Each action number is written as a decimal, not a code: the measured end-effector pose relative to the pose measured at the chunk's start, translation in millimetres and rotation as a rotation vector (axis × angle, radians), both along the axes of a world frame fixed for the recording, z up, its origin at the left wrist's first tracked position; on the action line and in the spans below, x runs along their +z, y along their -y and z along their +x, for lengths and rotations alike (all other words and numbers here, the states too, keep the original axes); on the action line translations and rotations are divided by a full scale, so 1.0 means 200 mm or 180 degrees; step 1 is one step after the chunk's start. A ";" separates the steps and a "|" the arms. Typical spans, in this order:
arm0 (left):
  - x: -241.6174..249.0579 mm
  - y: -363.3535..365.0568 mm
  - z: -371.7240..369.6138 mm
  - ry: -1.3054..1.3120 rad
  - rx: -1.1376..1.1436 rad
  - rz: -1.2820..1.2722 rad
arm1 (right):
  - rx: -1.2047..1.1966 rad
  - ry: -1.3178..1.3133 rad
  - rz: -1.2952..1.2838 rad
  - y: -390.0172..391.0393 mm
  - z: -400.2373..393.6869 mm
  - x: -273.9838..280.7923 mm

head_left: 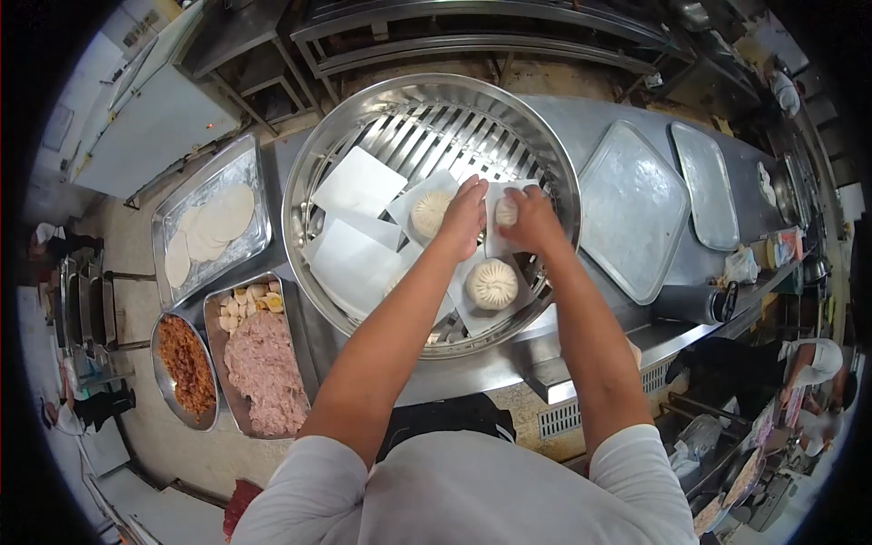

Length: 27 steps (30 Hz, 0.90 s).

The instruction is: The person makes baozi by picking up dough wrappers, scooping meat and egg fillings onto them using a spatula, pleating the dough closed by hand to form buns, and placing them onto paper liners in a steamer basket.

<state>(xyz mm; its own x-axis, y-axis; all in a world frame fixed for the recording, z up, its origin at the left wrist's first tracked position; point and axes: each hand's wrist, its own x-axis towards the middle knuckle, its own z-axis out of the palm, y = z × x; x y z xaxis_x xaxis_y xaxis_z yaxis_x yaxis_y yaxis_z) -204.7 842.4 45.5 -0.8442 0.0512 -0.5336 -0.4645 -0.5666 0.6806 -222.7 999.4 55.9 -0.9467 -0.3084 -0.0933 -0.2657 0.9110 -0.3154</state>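
Note:
Both of my hands reach into a large round metal steamer (300, 263) with a slatted base. My right hand (531, 218) has its fingers curled round a pleated bun (506, 213) on a white paper square. Just left of it, my left hand (467, 216) stands beside that paper, fingers together; what it grips, if anything, is hidden. Another bun (431, 214) rests on paper left of my left hand. Nearer me sits a third bun (492, 284). Part of one more shows beside my left forearm. White paper squares (359, 189) lie in the steamer's left half.
At left are a tray (255, 173) with flat dough rounds (228, 211), a pan of minced meat (265, 363) and a bowl of reddish filling (188, 365). Metal trays (633, 209) and a dark cylinder (688, 304) lie right. Other people (817, 363) stand at the far right and left.

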 end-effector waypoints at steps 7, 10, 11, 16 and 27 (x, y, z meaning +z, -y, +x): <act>0.06 0.20 0.10 -0.0577 -0.0193 0.0347 | -0.0183 0.0588 -0.1035 -0.29 -0.14 0.48; 0.08 0.27 0.14 -0.0532 -0.0145 0.0537 | 0.0552 0.0271 -0.0787 -0.24 -0.12 0.33; 0.09 0.29 0.15 -0.0527 -0.0173 0.0534 | 0.0520 0.0394 -0.0354 -0.18 -0.09 0.27; 0.18 0.41 0.27 -0.0655 -0.0227 0.0361 | 0.0994 0.0309 0.0433 -0.05 -0.06 0.09; 0.47 0.40 0.65 -0.1087 -0.0176 0.0912 | 0.1064 0.0717 0.0139 -0.13 -0.15 0.08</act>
